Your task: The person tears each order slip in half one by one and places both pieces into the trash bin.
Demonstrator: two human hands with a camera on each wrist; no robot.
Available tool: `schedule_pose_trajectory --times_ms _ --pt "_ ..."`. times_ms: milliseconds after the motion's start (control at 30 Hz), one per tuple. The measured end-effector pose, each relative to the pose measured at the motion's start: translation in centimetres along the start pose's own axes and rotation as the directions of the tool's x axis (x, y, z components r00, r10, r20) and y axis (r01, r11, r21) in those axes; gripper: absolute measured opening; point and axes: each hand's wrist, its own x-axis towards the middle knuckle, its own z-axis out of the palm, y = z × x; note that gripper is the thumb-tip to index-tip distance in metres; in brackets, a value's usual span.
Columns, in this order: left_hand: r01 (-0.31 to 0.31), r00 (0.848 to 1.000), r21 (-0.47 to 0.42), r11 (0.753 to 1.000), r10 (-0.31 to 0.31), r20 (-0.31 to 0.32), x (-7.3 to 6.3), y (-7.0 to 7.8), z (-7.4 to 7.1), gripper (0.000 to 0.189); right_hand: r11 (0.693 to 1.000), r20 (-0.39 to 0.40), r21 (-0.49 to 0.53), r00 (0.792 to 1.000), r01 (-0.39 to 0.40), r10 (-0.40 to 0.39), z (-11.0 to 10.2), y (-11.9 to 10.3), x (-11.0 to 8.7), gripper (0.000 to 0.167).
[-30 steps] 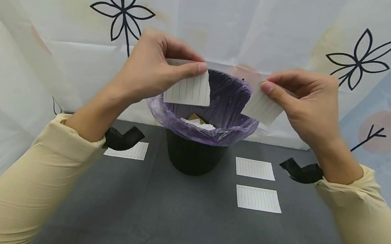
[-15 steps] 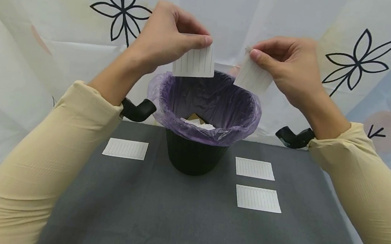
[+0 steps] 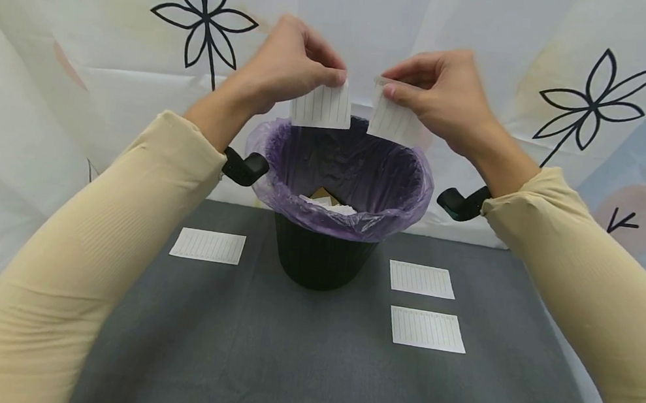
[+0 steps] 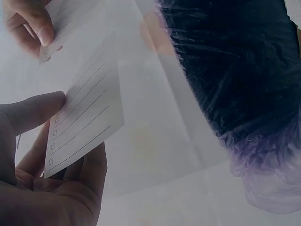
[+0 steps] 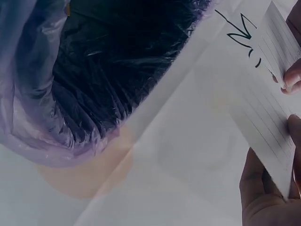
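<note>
Between thumb and fingers, my left hand (image 3: 296,64) pinches a torn piece of lined paper (image 3: 324,106), which hangs above the back rim of the bin. Opposite it, my right hand (image 3: 446,96) pinches a second lined piece (image 3: 393,117); a gap separates the two. Small printed checkboxes run along one edge of the left piece (image 4: 84,113) in the left wrist view. Below both hands stands a black trash bin (image 3: 323,257) with a purple plastic liner (image 3: 344,220) folded over its rim. White paper scraps (image 3: 328,205) and a brown piece (image 3: 324,194) lie inside.
One lined paper sheet (image 3: 208,246) lies on the grey cloth (image 3: 295,350) left of the bin. Two more, a farther sheet (image 3: 422,279) and a nearer sheet (image 3: 428,329), lie to its right. A white patterned curtain (image 3: 376,30) hangs right behind the bin.
Both hands have risen with their paper pieces from in front of the bin's opening to above its back rim. The right hand has come leftward, bringing the pieces closer together.
</note>
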Motion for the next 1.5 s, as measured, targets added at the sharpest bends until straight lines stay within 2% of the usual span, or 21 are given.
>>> schedule_pose_trajectory --times_ms 267,467,700,900,1100,1500 --pt "0.021 0.998 0.040 0.999 -0.023 0.052 0.5 -0.2 0.4 0.023 0.998 0.053 -0.039 0.997 -0.050 0.052 0.4 0.9 0.4 0.019" --pt "0.022 0.995 0.077 0.997 -0.029 0.091 0.6 -0.3 0.4 0.024 0.995 0.064 -0.066 0.994 -0.081 0.085 0.4 1.5 0.2 0.022" --pt "0.016 0.990 0.021 1.000 -0.019 0.137 0.3 -0.5 0.5 0.024 0.995 0.086 -0.053 0.993 -0.083 0.087 0.4 2.0 0.0 0.021" --pt "0.008 0.989 0.014 1.000 -0.010 0.145 -0.2 -0.8 0.3 0.026 0.996 0.097 -0.060 0.993 -0.068 0.073 0.2 2.4 -0.7 0.021" --pt "0.002 0.987 0.001 1.000 -0.002 0.158 -1.1 -1.2 0.1 0.026 0.999 0.107 -0.022 0.993 -0.040 0.042 0.1 2.5 -1.9 0.020" --pt "-0.056 0.984 -0.145 0.988 0.079 0.157 -3.8 -2.3 0.2 0.022 0.998 0.098 0.061 0.995 -0.029 0.023 -0.9 2.4 -4.6 0.018"
